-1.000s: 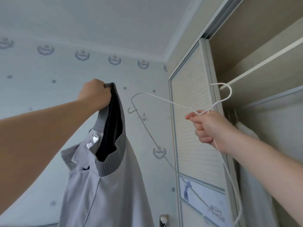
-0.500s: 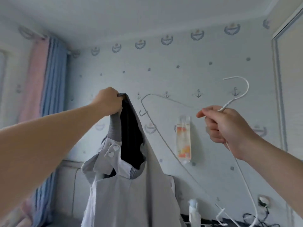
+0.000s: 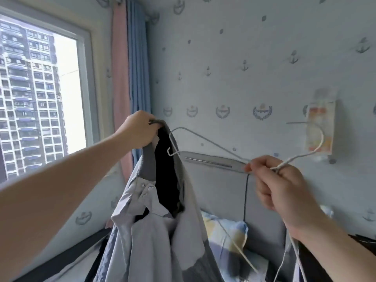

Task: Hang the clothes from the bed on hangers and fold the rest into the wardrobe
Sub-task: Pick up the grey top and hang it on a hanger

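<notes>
Jacket [image 3: 154, 241], grey with a ribbed collar [image 3: 148, 165] and a dark lining, is hanging in the air in front of the person, over the bed [image 3: 219, 180]. Its lower part is running out of the bottom of the view. It is not yet sitting on a hanger, and no wardrobe is showing.

The left hand [image 3: 140, 131] is gripping the top of the collar, fingers curled round the fabric, and is holding it raised. In my judgement this is letting the garment's own weight pull the neck opening long and open, giving a clear way in.

The right hand [image 3: 278, 186] is pinching the white wire hanger [image 3: 212, 143] at the twisted neck just below its hook, thumb and fingers closed on the wire. The hanger is lying tilted, with one shoulder end pointing at the neck opening and the other arm trailing down past the wrist. Holding at the neck is probably giving better command of the angle than a grip on one arm would. The leading end is standing right at the edge of the opening; whether it is already inside the fabric cannot be told.

Step in hand, as judged: threading the first shoulder. Risk: the small notch at the hanger's end is likely to catch on the lining or the ribbing.

A window [image 3: 40, 88] and curtains [image 3: 130, 78] are showing at left, and a pillow [image 3: 225, 226] is lying on the bed.
</notes>
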A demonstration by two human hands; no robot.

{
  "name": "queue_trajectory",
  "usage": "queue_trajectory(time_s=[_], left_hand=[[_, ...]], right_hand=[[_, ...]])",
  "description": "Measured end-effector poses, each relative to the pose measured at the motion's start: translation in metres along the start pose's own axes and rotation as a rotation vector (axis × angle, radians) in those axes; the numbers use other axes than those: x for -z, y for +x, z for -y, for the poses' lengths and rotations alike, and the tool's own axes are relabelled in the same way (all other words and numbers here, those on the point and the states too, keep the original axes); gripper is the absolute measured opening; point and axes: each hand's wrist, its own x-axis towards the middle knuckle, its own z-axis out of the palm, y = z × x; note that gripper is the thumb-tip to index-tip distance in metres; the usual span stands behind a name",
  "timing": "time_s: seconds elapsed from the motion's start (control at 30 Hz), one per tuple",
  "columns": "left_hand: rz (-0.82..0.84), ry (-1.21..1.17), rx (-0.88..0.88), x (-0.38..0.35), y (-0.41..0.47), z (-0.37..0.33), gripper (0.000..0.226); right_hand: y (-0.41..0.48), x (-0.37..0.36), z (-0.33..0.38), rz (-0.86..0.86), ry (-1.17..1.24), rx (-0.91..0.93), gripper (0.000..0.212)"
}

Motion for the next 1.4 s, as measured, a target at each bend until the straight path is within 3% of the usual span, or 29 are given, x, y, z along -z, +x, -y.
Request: queue_trajectory(time_s=[0.2, 0.5, 0.63, 0.8, 1.03, 1.23, 1.4], left_hand=[[0.109, -0.148, 0.094, -0.051, -0.091, 0.079, 0.025], [0.205, -0.194, 0.189, -0.108, -0.215, 0.144, 0.019], [0.321, -0.258, 0.167, -0.126, -0.253, 0.141, 0.042], [0.442, -0.343, 0.241, -0.15, -0.282, 0.132, 0.016], [0.439, -0.406, 0.337, -0.157, -0.286, 0.131, 0.02], [0.579, -0.497, 0.186, -0.172, -0.295, 0.082, 0.024], [0.764, -0.24, 0.075, -0.184, -0.301, 0.069, 0.016]], right_hand=[[-0.062, -0.041, -0.081, 0.089, -0.02, -0.142, 0.021], [-0.142, -0.053, -0.153, 0.251, -0.068, -0.373, 0.024], [-0.159, -0.058, -0.166, 0.33, -0.194, -0.448, 0.023], [-0.17, -0.065, -0.177, 0.395, -0.234, -0.479, 0.022], [-0.167, -0.032, -0.174, 0.431, -0.225, -0.546, 0.035], [-0.188, -0.067, -0.205, 0.449, -0.131, -0.723, 0.029], [-0.208, -0.07, -0.208, 0.288, 0.101, -0.715, 0.023]])
